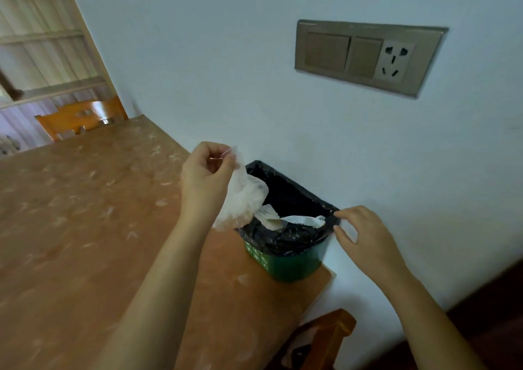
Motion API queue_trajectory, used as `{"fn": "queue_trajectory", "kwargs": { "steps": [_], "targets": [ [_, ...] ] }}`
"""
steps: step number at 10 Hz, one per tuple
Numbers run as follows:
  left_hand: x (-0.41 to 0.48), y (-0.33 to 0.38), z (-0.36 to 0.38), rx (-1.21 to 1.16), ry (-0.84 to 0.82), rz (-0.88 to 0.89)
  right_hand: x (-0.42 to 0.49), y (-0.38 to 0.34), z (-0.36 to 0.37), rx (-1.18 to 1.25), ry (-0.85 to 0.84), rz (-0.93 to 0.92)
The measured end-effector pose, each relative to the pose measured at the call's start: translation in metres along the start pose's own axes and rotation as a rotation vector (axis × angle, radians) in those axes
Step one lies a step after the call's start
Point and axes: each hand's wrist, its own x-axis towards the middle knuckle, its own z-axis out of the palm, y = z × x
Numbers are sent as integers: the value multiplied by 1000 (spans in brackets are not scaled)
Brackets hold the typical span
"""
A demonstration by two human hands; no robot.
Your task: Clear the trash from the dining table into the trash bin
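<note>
A small green trash bin [285,265] with a black liner [285,191] stands on the brown dining table [85,222], against the white wall. My left hand [205,174] pinches the top of a crumpled clear plastic bag [244,200], which hangs over the bin's left rim. White paper scraps [285,219] lie inside the bin. My right hand [365,234] is at the bin's right corner, fingertips touching the liner edge, fingers spread.
A wooden chair back [82,115] stands at the table's far end, and another chair [325,338] sits below the near right corner. A switch and socket panel [368,57] is on the wall above the bin.
</note>
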Motion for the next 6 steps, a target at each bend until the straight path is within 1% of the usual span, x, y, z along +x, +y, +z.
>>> {"fn": "queue_trajectory", "kwargs": {
  "steps": [1, 3, 4, 5, 6],
  "targets": [
    [12, 3, 27, -21, -60, 32, -8, 2, -6, -2, 20, 7],
    [27, -8, 65, 84, -166, 25, -13, 3, -19, -16, 52, 6],
    [25, -20, 71, 149, -205, -4, -14, 5, -23, -18, 73, 3],
    [19, -34, 71, 281, -283, 3, -14, 6, -23, -13, 64, 7],
    [1, -42, 62, 404, -279, 79, -11, 5, -20, 7, 59, -9]
  ]
}}
